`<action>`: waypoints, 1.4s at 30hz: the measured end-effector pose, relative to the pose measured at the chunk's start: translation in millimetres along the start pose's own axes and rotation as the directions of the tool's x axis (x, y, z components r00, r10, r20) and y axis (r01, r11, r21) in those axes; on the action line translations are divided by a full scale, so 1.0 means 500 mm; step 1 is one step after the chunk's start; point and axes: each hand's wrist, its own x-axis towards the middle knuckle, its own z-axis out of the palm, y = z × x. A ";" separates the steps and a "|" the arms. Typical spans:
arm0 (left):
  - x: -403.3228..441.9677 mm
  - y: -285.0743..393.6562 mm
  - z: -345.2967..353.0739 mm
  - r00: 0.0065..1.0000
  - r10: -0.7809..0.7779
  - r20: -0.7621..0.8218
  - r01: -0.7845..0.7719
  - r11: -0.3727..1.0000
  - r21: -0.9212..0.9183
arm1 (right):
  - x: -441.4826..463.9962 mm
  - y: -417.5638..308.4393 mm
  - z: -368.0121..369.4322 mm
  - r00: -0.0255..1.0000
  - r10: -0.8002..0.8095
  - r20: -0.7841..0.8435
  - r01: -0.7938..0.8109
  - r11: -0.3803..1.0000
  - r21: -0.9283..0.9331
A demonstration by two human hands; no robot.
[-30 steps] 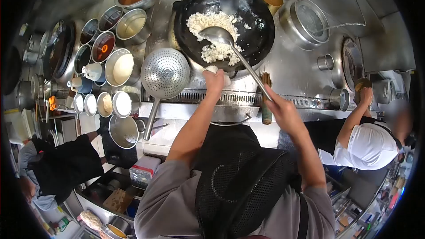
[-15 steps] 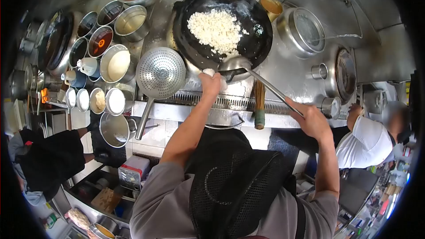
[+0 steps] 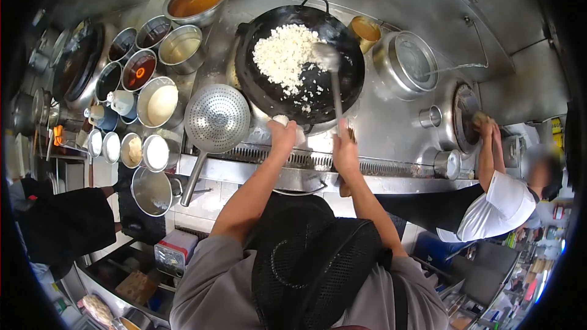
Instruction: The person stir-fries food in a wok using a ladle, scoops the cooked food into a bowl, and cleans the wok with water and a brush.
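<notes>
Round black metal wok [image 3: 350, 79]: your left hand [image 3: 284, 139] clasps white cloth [image 3: 299, 137] at its rim, right hand [image 3: 346, 156] a long-handled steel ladle [image 3: 337, 95].

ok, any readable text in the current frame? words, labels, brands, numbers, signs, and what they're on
No text can be read.
Black wok, ladle, perforated strainer: no lettering visible.
Red-edged container, lower left: side markings too small to read.
Yellow items, far right: too small to tell if printed.
Black mesh fabric: a curved light dashed line, no legible letter.
</notes>
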 end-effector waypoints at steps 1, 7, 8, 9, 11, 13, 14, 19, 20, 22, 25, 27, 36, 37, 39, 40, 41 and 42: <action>-0.001 0.000 0.000 1.000 -0.011 -0.002 0.011 1.000 0.002 | 0.007 -0.001 -0.010 1.000 0.000 -0.003 0.000 1.000 -0.001; -0.002 0.003 -0.004 1.000 -0.003 0.005 0.003 1.000 -0.020 | 0.044 -0.034 -0.056 0.977 0.171 0.130 -0.215 0.816 0.536; 0.008 -0.011 -0.003 1.000 0.006 -0.002 -0.006 0.999 0.040 | 0.061 -0.032 -0.031 0.977 0.164 0.136 -0.212 0.818 0.535; 0.014 -0.027 -0.003 1.000 0.014 -0.005 -0.013 0.995 0.103 | 0.081 -0.035 0.000 0.989 0.150 -0.010 -0.140 0.944 0.298; 0.002 -0.014 -0.005 1.000 0.020 -0.016 -0.019 0.994 0.104 | 0.096 -0.070 0.024 0.994 0.094 -0.064 -0.088 0.992 0.084; -0.012 0.012 -0.003 0.999 0.029 -0.026 -0.026 0.994 0.105 | 0.105 -0.054 0.034 0.998 -0.025 0.064 0.003 0.944 0.329; -0.023 0.024 -0.004 0.999 0.005 -0.033 -0.001 0.992 0.128 | 0.100 -0.097 -0.022 0.951 0.073 0.300 -0.211 0.864 0.457; -0.016 0.012 -0.007 0.999 0.024 -0.048 -0.020 0.996 0.085 | 0.111 -0.082 -0.027 0.986 0.147 0.075 -0.165 0.868 0.468; -0.015 0.012 -0.007 0.998 0.026 -0.055 -0.021 0.995 0.094 | 0.123 -0.084 -0.015 0.974 -0.028 -0.226 0.062 0.988 0.145; -0.016 0.016 -0.008 0.998 0.035 -0.059 -0.029 0.994 0.105 | 0.131 -0.082 0.000 0.985 0.046 -0.166 -0.022 0.990 0.141; -0.024 0.025 -0.005 0.996 0.014 -0.090 -0.006 0.996 0.092 | 0.126 -0.052 0.005 0.974 -0.107 0.202 0.020 0.920 0.392; -0.030 0.035 -0.010 0.998 0.029 -0.056 -0.026 0.998 0.054 | 0.106 -0.069 -0.071 0.933 0.020 0.359 -0.201 0.858 0.474; -0.005 -0.004 -0.001 0.997 0.038 -0.070 -0.037 0.999 0.016 | 0.141 -0.089 0.026 0.996 -0.041 0.082 0.026 0.983 0.182; -0.005 -0.006 -0.002 0.996 0.039 -0.079 -0.038 0.999 0.018 | 0.130 -0.100 -0.002 0.982 -0.069 0.177 0.028 0.974 0.227; -0.010 0.004 -0.008 0.998 0.026 -0.063 -0.024 0.999 0.025 | 0.123 -0.083 -0.061 0.954 -0.110 0.279 0.008 0.939 0.343; -0.012 0.010 -0.009 0.999 0.013 -0.050 -0.011 1.000 0.027 | 0.120 -0.066 -0.088 0.913 -0.166 0.372 -0.021 0.892 0.451; -0.010 0.010 -0.009 0.999 0.006 -0.050 -0.005 1.000 0.024 | 0.111 -0.068 -0.115 0.925 -0.188 0.331 0.018 0.890 0.455; -0.010 0.006 -0.010 1.000 -0.009 -0.015 0.009 0.998 -0.064 | 0.092 -0.073 -0.138 0.921 -0.183 0.344 0.010 0.894 0.449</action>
